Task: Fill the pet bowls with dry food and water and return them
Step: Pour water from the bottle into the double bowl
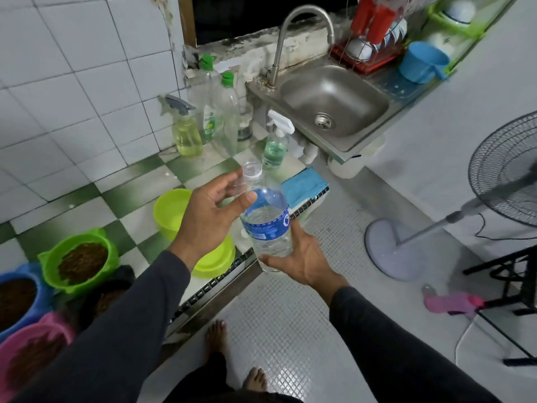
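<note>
A clear water bottle [268, 228] with a blue label and a white cap is held upright over the floor edge. My right hand [302, 263] grips its base from below. My left hand [212, 210] curls round the neck, thumb on the shoulder and index finger beside the cap. Two lime-green bowls lie behind my left arm, one [171, 210] further back and one [216, 261] nearer; both look empty. At the left, a green bowl [81, 263], a blue bowl [17, 298] and a pink bowl [32, 353] hold brown dry food.
A steel sink [334, 103] with a faucet [293, 30] stands ahead. Spray bottles [187, 132] and dish-soap bottles [220, 112] line the tiled wall. A blue cloth [305, 186] lies by the step. A floor fan [436, 228] and a pink slipper [453, 302] are on the right.
</note>
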Available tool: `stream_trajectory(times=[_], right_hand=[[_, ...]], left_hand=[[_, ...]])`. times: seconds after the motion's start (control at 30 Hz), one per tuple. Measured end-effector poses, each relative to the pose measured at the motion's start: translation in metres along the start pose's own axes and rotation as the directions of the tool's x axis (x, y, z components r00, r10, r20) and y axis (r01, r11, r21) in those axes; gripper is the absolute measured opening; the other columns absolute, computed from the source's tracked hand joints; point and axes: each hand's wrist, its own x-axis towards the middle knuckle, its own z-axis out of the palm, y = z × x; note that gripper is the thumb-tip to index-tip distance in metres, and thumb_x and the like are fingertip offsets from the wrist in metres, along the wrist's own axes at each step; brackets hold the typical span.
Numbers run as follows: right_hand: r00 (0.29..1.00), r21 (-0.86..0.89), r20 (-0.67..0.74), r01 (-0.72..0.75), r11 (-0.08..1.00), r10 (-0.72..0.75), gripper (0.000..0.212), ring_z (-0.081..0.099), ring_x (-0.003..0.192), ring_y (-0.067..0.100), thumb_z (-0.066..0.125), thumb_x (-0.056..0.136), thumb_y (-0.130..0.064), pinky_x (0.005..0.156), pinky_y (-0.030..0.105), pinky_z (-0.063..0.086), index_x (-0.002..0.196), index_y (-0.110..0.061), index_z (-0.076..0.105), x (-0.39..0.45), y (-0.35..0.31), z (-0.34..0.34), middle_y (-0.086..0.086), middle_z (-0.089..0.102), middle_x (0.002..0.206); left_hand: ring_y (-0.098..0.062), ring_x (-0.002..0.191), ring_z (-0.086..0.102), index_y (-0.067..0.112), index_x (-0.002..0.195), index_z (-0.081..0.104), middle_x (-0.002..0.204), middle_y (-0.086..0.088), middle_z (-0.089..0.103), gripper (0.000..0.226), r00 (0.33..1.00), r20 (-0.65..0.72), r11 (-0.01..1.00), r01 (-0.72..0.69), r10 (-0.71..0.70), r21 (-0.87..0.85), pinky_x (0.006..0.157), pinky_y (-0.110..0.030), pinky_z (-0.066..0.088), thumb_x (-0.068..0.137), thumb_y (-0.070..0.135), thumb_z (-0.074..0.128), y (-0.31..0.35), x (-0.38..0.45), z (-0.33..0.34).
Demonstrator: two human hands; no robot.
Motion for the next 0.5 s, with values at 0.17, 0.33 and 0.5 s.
stream_trajectory(times=[0.17,0.33,0.5], right_hand=[[1.0,-0.012,0.028,0.007,1.0,-0.006,0.078,0.066,0.102,0.009,0.089,0.065,-0.048,0.086,0.024,0.053,0.128,-0.025,0.05,-0.044,0.015,-0.007,-0.007,0.068,0.116],[0.993,-0.117,0.113,-0.028,0.993,0.042,0.081,0.064,0.106,0.014,0.085,0.068,-0.055,0.085,0.027,0.051,0.132,-0.024,0.045,-0.075,0.032,-0.007,-0.004,0.066,0.121],[0.987,-0.203,0.155,-0.004,0.979,0.036,0.08,0.065,0.102,0.018,0.083,0.07,-0.056,0.079,0.026,0.046,0.133,-0.023,0.045,-0.095,0.045,-0.003,-0.001,0.067,0.12]], left_hand=[[-0.013,0.11,0.071,0.01,0.135,0.064,0.119,0.005,0.076,0.048,0.994,-0.039,0.988,0.095,-0.1,-0.119,0.09,-0.033,0.058,0.089,0.019,0.074,-0.009,-0.041,0.025],[-0.015,0.108,0.07,0.03,0.121,0.068,0.117,0.003,0.076,0.03,0.974,-0.077,0.959,0.194,-0.214,-0.206,0.089,-0.042,0.06,0.094,0.018,0.07,-0.029,-0.074,0.038],[-0.007,0.097,0.071,0.019,0.122,0.065,0.106,0.007,0.077,0.023,0.937,-0.124,0.91,0.276,-0.326,-0.308,0.071,-0.024,0.06,0.1,0.011,0.064,-0.049,-0.097,0.046]])
